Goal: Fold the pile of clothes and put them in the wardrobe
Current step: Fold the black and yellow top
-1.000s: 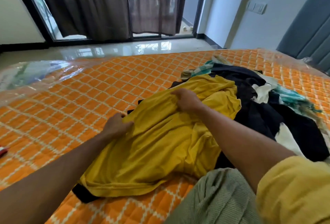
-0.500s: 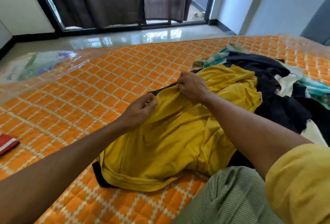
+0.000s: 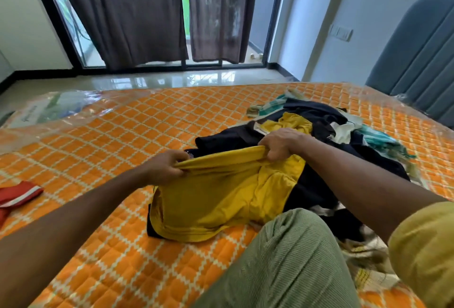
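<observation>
A yellow shirt (image 3: pixel 211 199) hangs lifted off the orange quilted mattress (image 3: pixel 110 150), its lower part still lying on the bed. My left hand (image 3: pixel 164 166) pinches its top edge at the left. My right hand (image 3: pixel 282 144) grips the same edge at the right, and the fabric stretches between them. Behind and to the right lies the pile of clothes (image 3: pixel 331 140): dark garments, white pieces and a teal checked cloth. A dark garment shows under the shirt's lower left corner.
A red garment (image 3: pixel 17 194) lies at the mattress's left edge. My knee in green trousers (image 3: pixel 290 258) fills the lower right. Beyond the bed are a glossy floor, dark curtains (image 3: pixel 152 13) over glass doors, and a grey padded headboard (image 3: pixel 417 57) at the right.
Both hands have gathered the yellow shirt's top edge and raised it off the pile, pulling it taut. More of the dark clothes behind it now shows.
</observation>
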